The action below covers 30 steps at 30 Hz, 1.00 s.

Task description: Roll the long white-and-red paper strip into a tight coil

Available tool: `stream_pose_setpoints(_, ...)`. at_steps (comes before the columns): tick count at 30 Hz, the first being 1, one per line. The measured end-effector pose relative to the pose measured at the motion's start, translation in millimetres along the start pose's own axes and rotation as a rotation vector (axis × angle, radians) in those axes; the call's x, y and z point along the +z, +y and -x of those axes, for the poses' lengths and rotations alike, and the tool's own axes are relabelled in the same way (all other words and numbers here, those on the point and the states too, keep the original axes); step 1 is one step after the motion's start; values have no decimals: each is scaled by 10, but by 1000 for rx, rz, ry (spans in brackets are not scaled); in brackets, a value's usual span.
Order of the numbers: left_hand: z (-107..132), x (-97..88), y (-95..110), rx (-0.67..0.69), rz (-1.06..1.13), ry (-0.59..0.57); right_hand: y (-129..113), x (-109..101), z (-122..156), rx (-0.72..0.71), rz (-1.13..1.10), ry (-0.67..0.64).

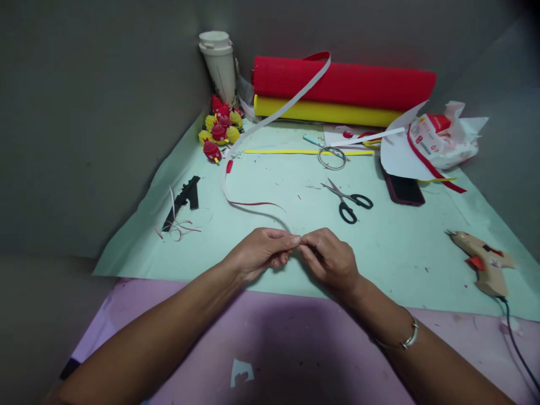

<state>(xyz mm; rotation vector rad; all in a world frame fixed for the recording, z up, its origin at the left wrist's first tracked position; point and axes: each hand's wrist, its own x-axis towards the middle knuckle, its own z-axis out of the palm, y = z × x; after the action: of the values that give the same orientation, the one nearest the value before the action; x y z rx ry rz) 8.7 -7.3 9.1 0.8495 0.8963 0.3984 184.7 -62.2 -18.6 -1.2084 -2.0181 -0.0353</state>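
Left hand: the left hand (266,251), thumb pressed down on bent fingers, pinching the near end of a long narrow white-and-red strip (295,98).
Right hand: the right hand (331,256), fingers curled, thumb and forefinger tips meeting the left thumb tip; cannot tell whether they grip the strip too.
Strip: runs from left fingertips in a loose curve left, then back to the red corrugated roll (346,81), red face showing at the far bend.
Beyond hands: metal scissors with black handles (347,201), blades parted; farther, a silver-coloured ring (332,158) by a thin yellow strip (278,151).
Left side: black cut pieces (180,205); behind, small red and yellow figures (219,133) clustered near a white lidded cup (220,67).
Right side: beige glue gun (483,261), lying flat; dark phone (404,188) partly under white paper.
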Motion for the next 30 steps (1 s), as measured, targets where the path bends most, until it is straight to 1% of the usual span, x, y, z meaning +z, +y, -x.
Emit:
stream_pose_setpoints(8, 0, 5, -6, 2, -17, 6, -2, 16, -4, 23, -36, 22)
stream_pose_setpoints(21, 22, -26, 63, -26, -58, -31, -12, -6, -39, 67, -240, 11)
stream_pose_setpoints(24, 19, -39, 63, -15, -96, -33, -6, -9, -45, 81, -272, -9)
stream_pose_setpoints(30, 34, -75, 91, -5, -245, -15, 14, -21, -50, 112, -349, -84)
